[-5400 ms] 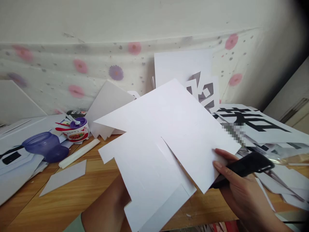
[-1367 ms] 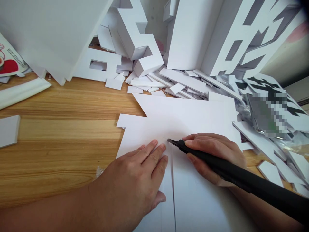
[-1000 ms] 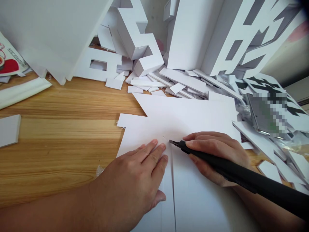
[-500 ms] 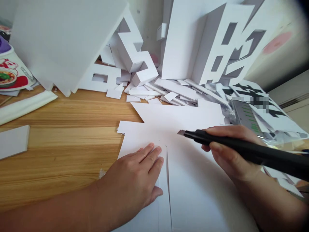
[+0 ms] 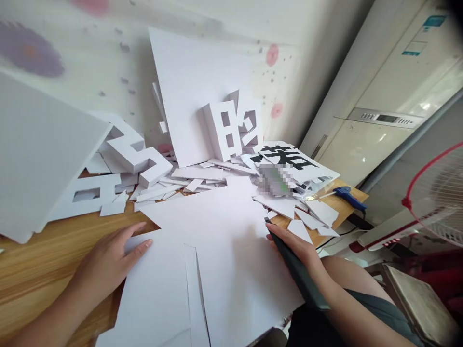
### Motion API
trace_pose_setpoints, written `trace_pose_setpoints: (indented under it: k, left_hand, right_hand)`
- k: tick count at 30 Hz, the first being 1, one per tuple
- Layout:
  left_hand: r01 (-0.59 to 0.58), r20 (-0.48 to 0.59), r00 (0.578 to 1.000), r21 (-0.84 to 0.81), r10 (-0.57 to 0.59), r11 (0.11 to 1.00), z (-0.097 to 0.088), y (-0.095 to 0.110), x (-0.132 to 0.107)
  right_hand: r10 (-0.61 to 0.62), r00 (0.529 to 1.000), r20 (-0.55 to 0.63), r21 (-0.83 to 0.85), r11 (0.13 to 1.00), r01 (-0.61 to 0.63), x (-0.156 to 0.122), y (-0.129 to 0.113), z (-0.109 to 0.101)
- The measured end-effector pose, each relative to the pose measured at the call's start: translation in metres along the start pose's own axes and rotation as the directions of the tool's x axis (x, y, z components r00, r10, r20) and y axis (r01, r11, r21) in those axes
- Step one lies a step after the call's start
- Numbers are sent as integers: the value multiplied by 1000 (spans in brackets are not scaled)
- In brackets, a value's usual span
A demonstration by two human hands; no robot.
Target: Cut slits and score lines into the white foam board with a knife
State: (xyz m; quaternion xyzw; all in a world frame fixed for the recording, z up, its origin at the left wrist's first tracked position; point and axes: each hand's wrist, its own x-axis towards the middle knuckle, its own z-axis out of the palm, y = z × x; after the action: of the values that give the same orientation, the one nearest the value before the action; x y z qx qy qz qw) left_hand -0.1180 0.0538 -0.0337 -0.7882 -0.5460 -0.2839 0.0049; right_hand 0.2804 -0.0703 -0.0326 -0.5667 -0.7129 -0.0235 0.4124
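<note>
A large white foam board (image 5: 231, 270) with cut edges and long slits lies in front of me. At its left edge is my left hand (image 5: 108, 258), the thumb on top and the index finger past the notched edge; the other fingers are hidden. It appears to grip the board there. My right hand (image 5: 292, 246) is closed around a black utility knife (image 5: 298, 274) by the board's right edge. The knife's tip points away from me, and I cannot make out a bare blade.
White offcuts (image 5: 198, 172) pile up behind the board. Cut white character shapes (image 5: 224, 130) and a tall panel (image 5: 181, 96) stand against the wall. A big white panel (image 5: 47, 159) leans at left. At right are a blue glue gun (image 5: 349, 197), a fan (image 5: 444, 197) and a stool (image 5: 415, 299).
My view has swung up and to the right. My left hand has left the board's middle for its left edge. My right hand has lowered the knife to the board's right side.
</note>
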Motion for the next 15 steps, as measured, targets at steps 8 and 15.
trace_pose_setpoints:
  k: [8, 15]
  left_hand:
    - [469, 259, 879, -616, -400, 633, -31, 44, 3]
    - [456, 224, 829, -801, -513, 388, -46, 56, -2]
  right_hand:
    - [163, 982, 99, 66, 983, -170, 1, 12, -9]
    - [614, 772, 164, 625, 541, -563, 0, -2, 6]
